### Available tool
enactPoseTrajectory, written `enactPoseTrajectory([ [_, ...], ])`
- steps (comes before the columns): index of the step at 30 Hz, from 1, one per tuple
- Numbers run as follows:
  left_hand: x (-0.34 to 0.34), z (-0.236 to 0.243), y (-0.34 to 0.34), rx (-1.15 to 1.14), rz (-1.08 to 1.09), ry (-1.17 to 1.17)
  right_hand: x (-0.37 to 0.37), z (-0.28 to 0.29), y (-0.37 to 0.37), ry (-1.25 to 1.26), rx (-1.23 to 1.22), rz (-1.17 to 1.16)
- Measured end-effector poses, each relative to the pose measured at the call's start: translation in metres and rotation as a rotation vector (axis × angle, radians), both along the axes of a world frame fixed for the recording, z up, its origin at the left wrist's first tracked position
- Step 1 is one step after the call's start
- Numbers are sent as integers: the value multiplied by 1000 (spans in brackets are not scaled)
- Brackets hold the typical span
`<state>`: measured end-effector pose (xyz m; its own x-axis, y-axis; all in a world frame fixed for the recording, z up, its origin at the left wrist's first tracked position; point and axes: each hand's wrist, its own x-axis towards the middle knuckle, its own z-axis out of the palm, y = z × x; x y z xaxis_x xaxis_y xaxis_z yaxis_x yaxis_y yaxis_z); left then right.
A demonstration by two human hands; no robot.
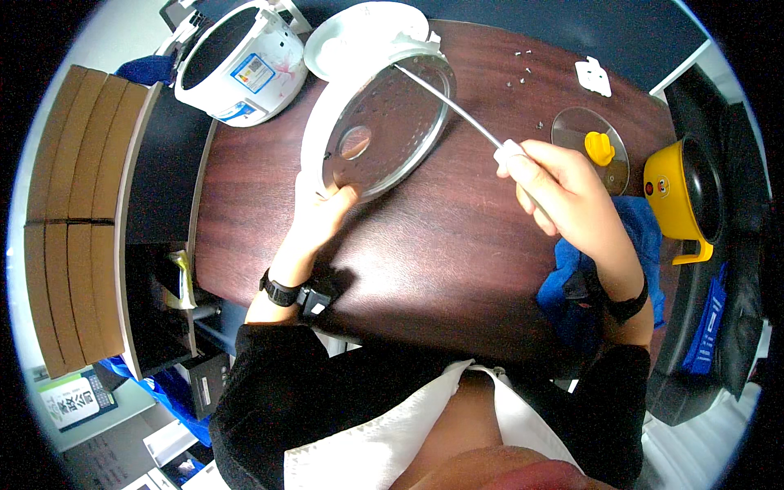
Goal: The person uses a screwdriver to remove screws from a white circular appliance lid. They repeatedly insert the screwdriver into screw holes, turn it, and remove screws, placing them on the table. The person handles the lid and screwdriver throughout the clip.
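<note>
My left hand (324,214) grips the lower rim of a white round appliance lid (388,122), held tilted above the table. Its metal inner face, dotted with small holes and with one larger round opening, is turned toward my right side. The fingers behind the lid are hidden. My right hand (563,192) is closed around the handle of a screwdriver (449,103). The long thin shaft slants up to the left, and its tip meets the lid's inner face near the upper edge. Whether the tip sits in a screw is too small to tell.
A white rice cooker body (282,61) and a white round cover (347,23) stand at the back left. Several small screws (523,82), a white plastic piece (594,77), a glass lid (569,131), a yellow pot (670,184) and a blue cloth (563,286) lie to the right.
</note>
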<state>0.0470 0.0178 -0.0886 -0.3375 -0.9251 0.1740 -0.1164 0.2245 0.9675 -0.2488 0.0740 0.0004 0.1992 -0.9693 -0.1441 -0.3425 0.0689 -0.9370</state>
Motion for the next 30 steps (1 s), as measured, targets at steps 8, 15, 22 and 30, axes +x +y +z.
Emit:
enactPoseTrajectory([
  [8, -1, -3, 2, -34, 4, -20, 3, -15, 3, 233, -320, -49],
  [15, -8, -1, 6, -78, 44, -6, 4, -8, 1, 882, -804, -298],
  [22, -4, -6, -1, -94, 28, 19, -4, -10, -3, 656, -762, -235],
  [30, -8, -2, 1, -73, 30, 87, 0, 11, 2, -127, 213, 8],
])
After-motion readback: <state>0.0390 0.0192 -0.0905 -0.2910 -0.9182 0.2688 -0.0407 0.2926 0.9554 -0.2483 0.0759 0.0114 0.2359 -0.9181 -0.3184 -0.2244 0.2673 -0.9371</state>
